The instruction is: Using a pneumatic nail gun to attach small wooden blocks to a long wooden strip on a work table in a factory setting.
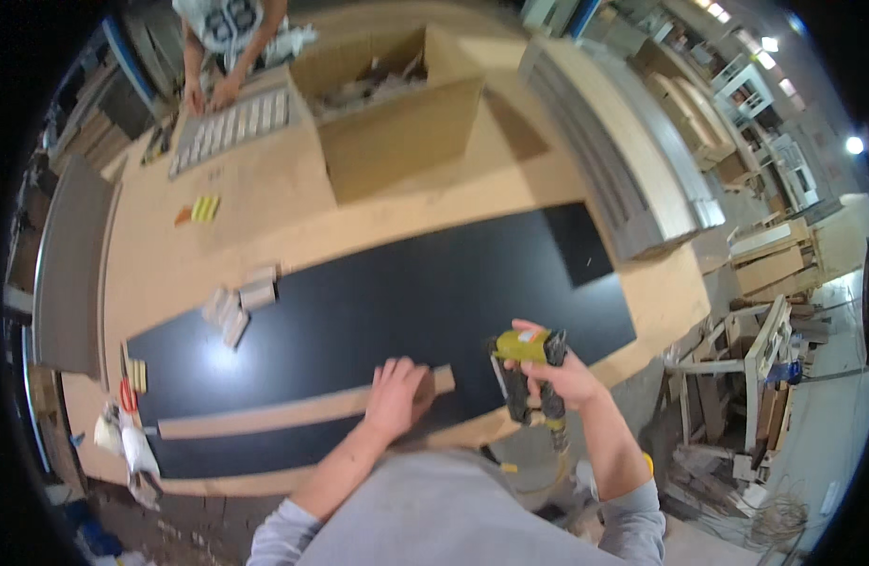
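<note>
My right hand (559, 374) is wrapped round a yellow-green and black air nail gun (527, 347), raised above the near right part of a black panel (387, 283). A yellow hose (555, 469) hangs from the gun's lower end. A long, pale wooden strip (274, 416) lies along the near side of the panel. My left hand (397, 394) rests over the strip near its right end, gripping it against the panel, with its fingers past the far edge. On the panel's far left edge sits a loose pile of short, pale wooden blocks (234, 311).
A large cardboard box (397, 141) stands beyond the panel. Long boards (609, 141) are stacked at right. Red-handled scissors (128, 391) and a white bag (137, 448) lie at left. Across the table, another person's hands (213, 92) are near rows of small blocks (236, 127).
</note>
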The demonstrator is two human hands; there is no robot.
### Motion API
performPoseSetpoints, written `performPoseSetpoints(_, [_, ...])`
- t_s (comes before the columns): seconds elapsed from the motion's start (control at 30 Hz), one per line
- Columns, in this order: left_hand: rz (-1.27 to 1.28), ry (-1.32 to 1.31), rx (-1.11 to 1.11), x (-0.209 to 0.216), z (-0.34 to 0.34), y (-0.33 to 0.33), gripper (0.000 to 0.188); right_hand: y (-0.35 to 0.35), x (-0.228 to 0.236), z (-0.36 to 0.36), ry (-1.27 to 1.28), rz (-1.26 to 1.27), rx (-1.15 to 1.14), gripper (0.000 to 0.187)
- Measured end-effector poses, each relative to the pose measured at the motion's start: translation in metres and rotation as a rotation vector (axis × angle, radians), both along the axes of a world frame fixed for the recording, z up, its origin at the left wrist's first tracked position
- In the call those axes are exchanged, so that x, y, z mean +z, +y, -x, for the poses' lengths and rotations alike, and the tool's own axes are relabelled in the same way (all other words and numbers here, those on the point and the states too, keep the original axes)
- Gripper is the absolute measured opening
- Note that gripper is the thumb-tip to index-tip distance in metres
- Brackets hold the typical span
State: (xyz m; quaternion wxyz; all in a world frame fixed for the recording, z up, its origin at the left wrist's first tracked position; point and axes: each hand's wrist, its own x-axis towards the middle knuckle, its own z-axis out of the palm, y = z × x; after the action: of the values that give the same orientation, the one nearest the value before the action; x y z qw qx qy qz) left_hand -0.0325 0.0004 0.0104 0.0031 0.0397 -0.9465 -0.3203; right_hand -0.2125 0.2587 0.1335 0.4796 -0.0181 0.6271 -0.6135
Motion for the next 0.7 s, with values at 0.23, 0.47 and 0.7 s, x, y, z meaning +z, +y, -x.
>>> performPoseSetpoints(0.23, [-0.025, 0.102, 0.031, -0.010, 0.001, -0.001, 0.055, -0.046, 0.008, -0.035, 0.339, -0.319, 0.334, 0.067])
performPoseSetpoints(0.47, [-0.031, 0.030, 0.035, -0.010, -0.004, 0.003, 0.056, -0.064, -0.003, -0.037, 0.389, -0.397, 0.427, 0.066])
performPoseSetpoints(0.7, [-0.030, 0.002, 0.025, -0.004, -0.003, 0.003, 0.051, -0.066, 0.002, -0.036, 0.423, -0.446, 0.458, 0.068])
